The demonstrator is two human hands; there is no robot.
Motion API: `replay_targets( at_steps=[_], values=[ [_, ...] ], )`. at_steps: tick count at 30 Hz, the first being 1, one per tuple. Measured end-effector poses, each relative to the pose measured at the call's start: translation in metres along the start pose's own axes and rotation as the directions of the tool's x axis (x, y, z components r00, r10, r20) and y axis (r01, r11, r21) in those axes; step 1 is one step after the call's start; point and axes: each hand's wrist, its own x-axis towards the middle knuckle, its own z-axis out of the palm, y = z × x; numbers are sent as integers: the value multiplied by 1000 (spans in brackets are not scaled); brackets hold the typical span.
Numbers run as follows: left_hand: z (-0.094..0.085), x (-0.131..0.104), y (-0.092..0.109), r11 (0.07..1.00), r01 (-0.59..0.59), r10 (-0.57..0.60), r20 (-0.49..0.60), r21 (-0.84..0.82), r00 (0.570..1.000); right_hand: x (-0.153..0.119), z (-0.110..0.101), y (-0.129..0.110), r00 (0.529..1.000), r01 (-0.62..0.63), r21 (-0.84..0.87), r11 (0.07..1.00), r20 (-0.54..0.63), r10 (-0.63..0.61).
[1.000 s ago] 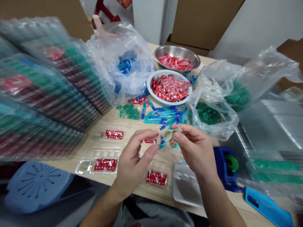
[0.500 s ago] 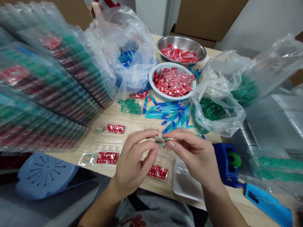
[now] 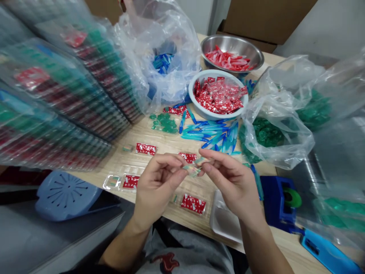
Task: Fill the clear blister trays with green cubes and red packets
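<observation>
Left hand [image 3: 155, 184] and right hand [image 3: 232, 182] both pinch a small pale wrapped piece [image 3: 191, 169] between fingertips, above the light wooden table [image 3: 159, 146]

- A small packing workshop: stacked filled blister trays [image 3: 65, 95] wrapped in plastic.
- Bowls and bags of sorted small parts: red sachets [image 3: 219, 97], green pieces [image 3: 264, 133].
- Cardboard cartons [image 3: 265, 19] behind the table [image 3: 159, 142].

Both my forearms come up from the lower edge, bare, converging at centre. My left hand [image 3: 155, 184] is curled, thumb and forefinger pinched together at the tips. My right hand [image 3: 232, 182] mirrors it, fingertips meeting the left's, remaining fingers loosely extended.
</observation>
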Motion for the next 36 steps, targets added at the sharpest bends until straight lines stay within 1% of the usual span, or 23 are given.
replay_targets(
  at_steps=[2,4,8,11,13,15,16,17,18,19,20,21,22,23,24,25,26,28,30,32,36],
  values=[
    [-3,-2,-1,1000,16,-16,-35,-2,999,-1,10,3,1000,5,17,1000,-8,-4],
    [-7,-4,-2,999,-11,14,-77,49,997,-3,19,4,1000,21,-15,1000,3,-21],
    [-20,-7,-1,978,-79,101,-108,195,989,-6,30,6,994,45,-117,992,102,-33],
    [-33,-9,1,933,-89,118,-63,349,991,-7,35,10,987,55,-136,989,159,-33],
    [-43,-13,3,902,-84,94,-4,424,996,-9,39,15,982,47,-135,990,187,-21],
    [-52,-20,5,890,-65,55,36,452,998,-12,44,24,978,12,-121,993,207,13],
    [-56,-25,6,893,-34,19,38,449,999,-13,47,29,975,-18,-108,994,218,41],
    [-61,-30,7,899,22,-35,23,438,999,-15,50,34,970,-53,-90,995,231,73],
    [-67,-36,6,901,101,-109,-6,422,994,-17,52,39,962,-88,-72,994,251,104],
    [-73,-41,5,894,199,-197,-49,402,979,-18,54,45,953,-121,-58,991,271,132],
    [-82,-46,4,873,303,-284,-107,382,953,-19,56,50,944,-149,-51,988,289,157],
    [-92,-50,1,840,396,-348,-192,371,918,-20,57,54,937,-172,-47,984,301,178],
    [-104,-54,-1,801,470,-378,-295,371,877,-20,58,58,933,-185,-43,982,305,189],
    [-118,-56,-4,764,523,-374,-401,378,836,-20,59,61,931,-195,-41,980,307,198],
    [-132,-58,-8,730,559,-341,-499,394,797,-20,59,63,930,-204,-42,978,303,207],
    [-147,-59,-11,703,581,-302,-567,411,767,-20,59,64,932,-210,-42,977,294,213],
    [-161,-59,-15,681,595,-274,-605,427,748,-19,58,65,934,-214,-41,976,282,217],
    [-184,-58,-22,633,624,-279,-617,458,736,-18,56,67,939,-223,-41,974,258,226],
    [-196,-56,-27,567,656,-314,-605,498,731,-17,53,67,941,-231,-47,972,244,236],
    [-198,-54,-31,496,674,-333,-598,547,729,-16,50,67,940,-236,-65,970,236,244],
    [-187,-53,-33,355,664,-285,-600,659,748,-15,46,66,944,-231,-94,968,218,247]
  ],
)
